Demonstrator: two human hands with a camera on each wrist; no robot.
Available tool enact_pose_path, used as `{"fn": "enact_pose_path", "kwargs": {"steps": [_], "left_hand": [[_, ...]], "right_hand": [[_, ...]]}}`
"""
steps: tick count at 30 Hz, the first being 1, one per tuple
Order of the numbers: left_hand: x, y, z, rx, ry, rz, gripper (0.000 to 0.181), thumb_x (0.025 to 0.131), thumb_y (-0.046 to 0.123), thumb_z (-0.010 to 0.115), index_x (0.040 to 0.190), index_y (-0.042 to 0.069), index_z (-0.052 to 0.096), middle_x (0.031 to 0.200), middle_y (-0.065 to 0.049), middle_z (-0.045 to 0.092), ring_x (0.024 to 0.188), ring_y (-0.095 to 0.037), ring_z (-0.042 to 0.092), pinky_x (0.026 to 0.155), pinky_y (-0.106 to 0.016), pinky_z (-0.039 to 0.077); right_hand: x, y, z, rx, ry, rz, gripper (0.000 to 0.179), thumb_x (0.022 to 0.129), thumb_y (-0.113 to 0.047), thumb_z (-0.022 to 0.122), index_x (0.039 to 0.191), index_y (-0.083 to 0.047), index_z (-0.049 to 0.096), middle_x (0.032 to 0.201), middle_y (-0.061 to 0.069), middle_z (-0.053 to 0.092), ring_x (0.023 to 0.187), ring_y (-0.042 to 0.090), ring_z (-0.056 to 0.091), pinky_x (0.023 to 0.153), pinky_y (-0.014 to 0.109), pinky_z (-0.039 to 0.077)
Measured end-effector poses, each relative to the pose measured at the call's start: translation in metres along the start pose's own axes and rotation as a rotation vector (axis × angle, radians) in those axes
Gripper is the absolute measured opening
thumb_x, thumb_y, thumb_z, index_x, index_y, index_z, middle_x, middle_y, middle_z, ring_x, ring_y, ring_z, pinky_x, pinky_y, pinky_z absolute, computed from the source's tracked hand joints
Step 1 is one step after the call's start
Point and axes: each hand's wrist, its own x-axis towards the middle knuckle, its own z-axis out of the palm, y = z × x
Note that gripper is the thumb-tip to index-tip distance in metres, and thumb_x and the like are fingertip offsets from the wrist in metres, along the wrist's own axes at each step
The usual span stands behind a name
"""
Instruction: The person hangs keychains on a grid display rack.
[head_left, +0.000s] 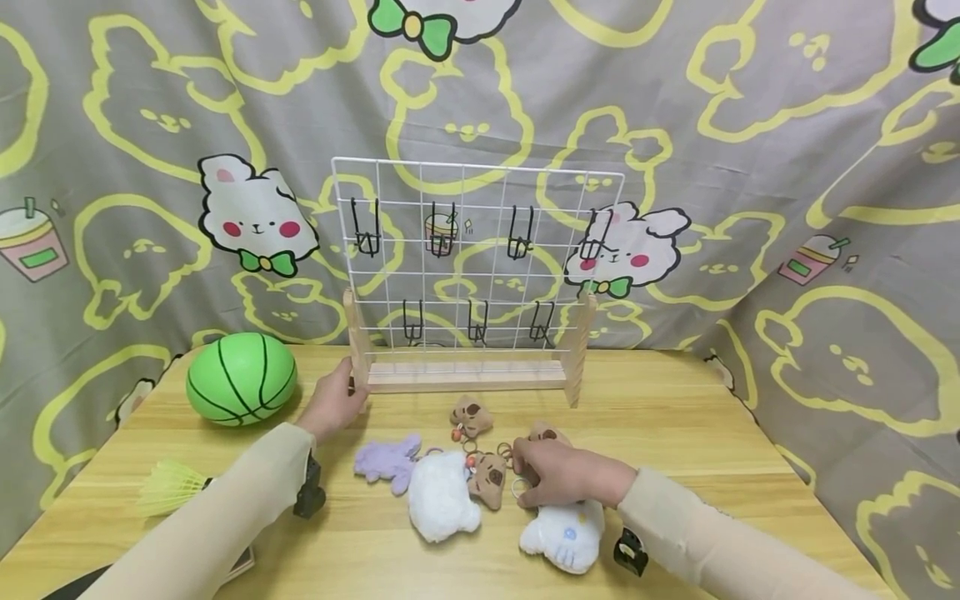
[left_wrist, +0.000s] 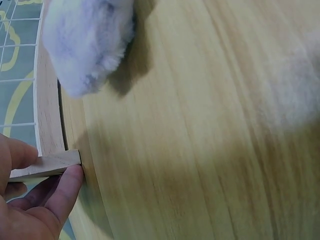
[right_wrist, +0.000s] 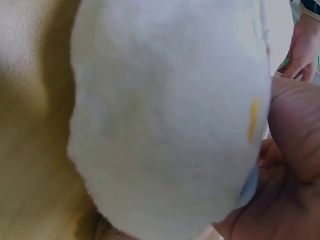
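Observation:
My left hand (head_left: 335, 402) grips the foot of the wooden side post (left_wrist: 55, 162) of a white wire grid rack (head_left: 480, 267), thumb on one face and fingers on the other. On the table, my right hand (head_left: 562, 473) pinches a white plush cat keychain (head_left: 567, 537) by its ring (head_left: 519, 487). That plush fills most of the right wrist view, beside the curled fingers (right_wrist: 295, 125). A brown plush keychain (head_left: 549, 432) lies partly hidden behind this hand. Just left are another brown plush (head_left: 489, 481) and a white fluffy plush (head_left: 442, 500).
Several black hooks (head_left: 519, 237) hang on the grid. A purple plush (head_left: 386, 461) and a third brown plush (head_left: 472, 415) lie before the rack. At left are a green ball (head_left: 242, 379) and a yellow shuttlecock (head_left: 171, 487). A patterned curtain (head_left: 480, 100) surrounds the table.

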Motion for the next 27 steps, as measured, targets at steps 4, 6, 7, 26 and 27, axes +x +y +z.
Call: {"fn": "enact_pose_path", "kwargs": {"steps": [4,6,7,26,27], "left_hand": [[-0.001,-0.002,0.000,0.009,-0.002,0.002,0.051,0.103,0.002,0.051,0.149,-0.013,0.034,0.131,-0.044,0.059,0.112,-0.050,0.069,0.082,-0.044,0.066],[-0.001,-0.002,0.000,0.010,-0.002,0.003,0.051,0.103,0.003,0.051,0.149,-0.013,0.034,0.132,-0.044,0.058,0.114,-0.051,0.068,0.084,-0.045,0.065],[-0.001,-0.003,0.000,0.011,-0.001,0.007,0.051,0.103,0.003,0.051,0.149,-0.013,0.034,0.132,-0.044,0.058,0.115,-0.051,0.068,0.084,-0.045,0.065],[0.000,-0.001,0.000,0.035,-0.005,0.028,0.055,0.103,0.003,0.050,0.151,-0.014,0.031,0.134,-0.045,0.057,0.109,-0.047,0.070,0.079,-0.043,0.065],[0.000,-0.001,0.000,0.039,-0.003,0.032,0.055,0.103,0.003,0.050,0.151,-0.015,0.031,0.134,-0.045,0.057,0.109,-0.048,0.070,0.079,-0.043,0.065]], "right_hand": [[-0.001,0.000,0.001,0.010,0.003,0.004,0.026,0.086,-0.016,0.083,0.096,-0.011,0.060,0.080,-0.001,0.058,0.071,0.008,0.048,0.065,0.022,0.042],[-0.001,0.000,0.001,0.013,0.007,0.010,0.026,0.086,-0.016,0.083,0.094,-0.011,0.059,0.080,-0.001,0.058,0.072,0.009,0.049,0.065,0.023,0.043],[-0.001,0.000,0.001,0.015,0.010,0.012,0.027,0.085,-0.016,0.084,0.094,-0.011,0.059,0.080,-0.002,0.057,0.072,0.009,0.049,0.065,0.023,0.043],[-0.008,0.024,-0.007,0.191,0.070,-0.180,0.007,0.098,-0.009,0.067,0.095,-0.009,0.074,0.093,-0.002,0.068,0.084,-0.002,0.057,0.078,0.019,0.055],[-0.009,0.025,-0.007,0.213,0.073,-0.173,0.008,0.099,-0.010,0.066,0.095,-0.009,0.073,0.093,-0.001,0.069,0.084,-0.001,0.057,0.078,0.019,0.055]]}}
